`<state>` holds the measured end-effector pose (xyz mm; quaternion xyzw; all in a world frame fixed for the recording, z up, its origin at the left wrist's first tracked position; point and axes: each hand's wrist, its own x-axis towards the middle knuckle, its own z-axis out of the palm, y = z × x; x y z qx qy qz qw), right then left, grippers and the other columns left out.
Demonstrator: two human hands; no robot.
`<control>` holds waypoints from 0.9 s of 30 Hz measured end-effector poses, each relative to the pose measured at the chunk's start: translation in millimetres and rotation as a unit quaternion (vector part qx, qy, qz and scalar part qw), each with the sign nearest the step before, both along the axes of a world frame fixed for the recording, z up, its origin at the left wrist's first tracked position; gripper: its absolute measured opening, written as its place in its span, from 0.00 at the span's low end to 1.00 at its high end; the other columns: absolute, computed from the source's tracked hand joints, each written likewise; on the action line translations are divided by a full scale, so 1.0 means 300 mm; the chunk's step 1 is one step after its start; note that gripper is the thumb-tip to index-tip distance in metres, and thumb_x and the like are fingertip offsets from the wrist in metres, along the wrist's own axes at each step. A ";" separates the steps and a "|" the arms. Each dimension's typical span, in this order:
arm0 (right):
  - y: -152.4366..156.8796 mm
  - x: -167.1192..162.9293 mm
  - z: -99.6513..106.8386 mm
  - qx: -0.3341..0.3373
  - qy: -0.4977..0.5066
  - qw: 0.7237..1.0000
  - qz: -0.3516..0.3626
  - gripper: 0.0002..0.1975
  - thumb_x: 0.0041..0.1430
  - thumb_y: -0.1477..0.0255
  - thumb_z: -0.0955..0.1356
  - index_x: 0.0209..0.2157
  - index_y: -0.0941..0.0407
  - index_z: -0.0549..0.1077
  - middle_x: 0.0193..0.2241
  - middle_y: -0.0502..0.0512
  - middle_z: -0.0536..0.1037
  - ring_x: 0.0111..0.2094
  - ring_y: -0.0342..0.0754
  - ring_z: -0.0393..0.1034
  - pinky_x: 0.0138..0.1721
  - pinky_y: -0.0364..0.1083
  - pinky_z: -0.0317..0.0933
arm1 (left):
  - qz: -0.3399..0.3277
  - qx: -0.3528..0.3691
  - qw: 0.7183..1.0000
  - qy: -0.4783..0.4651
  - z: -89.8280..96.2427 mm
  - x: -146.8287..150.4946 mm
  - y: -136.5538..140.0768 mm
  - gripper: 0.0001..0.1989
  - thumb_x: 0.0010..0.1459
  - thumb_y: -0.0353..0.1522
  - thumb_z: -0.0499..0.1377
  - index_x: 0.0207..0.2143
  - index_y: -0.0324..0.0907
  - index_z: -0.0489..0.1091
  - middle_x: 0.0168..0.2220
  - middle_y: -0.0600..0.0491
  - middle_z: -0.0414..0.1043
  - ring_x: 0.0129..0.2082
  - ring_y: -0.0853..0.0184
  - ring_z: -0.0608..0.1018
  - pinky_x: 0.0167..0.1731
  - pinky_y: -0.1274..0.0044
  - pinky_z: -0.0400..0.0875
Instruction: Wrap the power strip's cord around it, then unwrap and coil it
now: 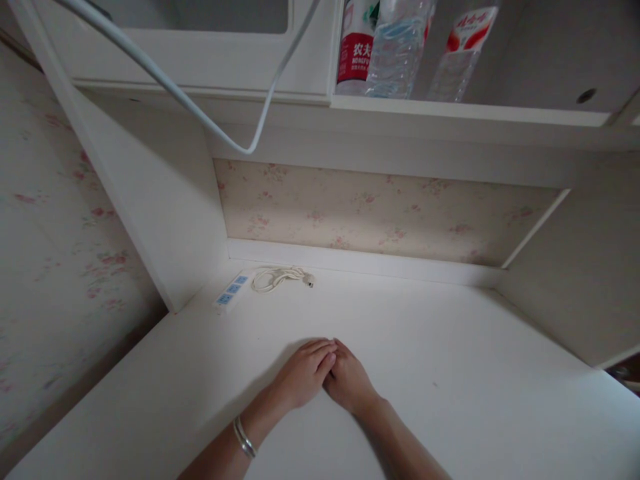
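Note:
My left hand (303, 373) and my right hand (351, 379) rest together on the white desk (430, 427). The fingers of the left are closed over the right hand's fingertips, with the thumb lying across them. Most of the right hand's fingers are hidden beneath, so their shape does not show. No object is visible in either hand. A silver bracelet (244, 438) circles the left wrist. Farther back lies a white power strip (231, 291) with blue sockets, next to its coiled white cord (273, 277) and plug (309, 281).
Overhead, a shelf (465, 115) holds several plastic bottles, one with a red label (356, 59). A white cable or rod (185, 101) hangs across the upper left. Side panels (155, 193) and a flowered back wall (370, 207) enclose the desk.

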<state>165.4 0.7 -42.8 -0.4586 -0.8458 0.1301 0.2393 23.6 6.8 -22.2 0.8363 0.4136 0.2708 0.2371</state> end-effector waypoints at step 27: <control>0.002 0.001 -0.006 0.000 -0.013 1.000 -0.003 0.21 0.55 0.79 0.60 0.50 0.58 0.71 0.48 0.57 0.75 0.51 0.46 0.66 0.62 0.48 0.42 | -0.006 0.010 1.000 -0.002 0.001 -0.004 -0.003 0.21 0.66 0.37 0.41 0.53 0.45 0.67 0.55 0.53 0.68 0.55 0.68 0.68 0.59 0.71 0.59</control>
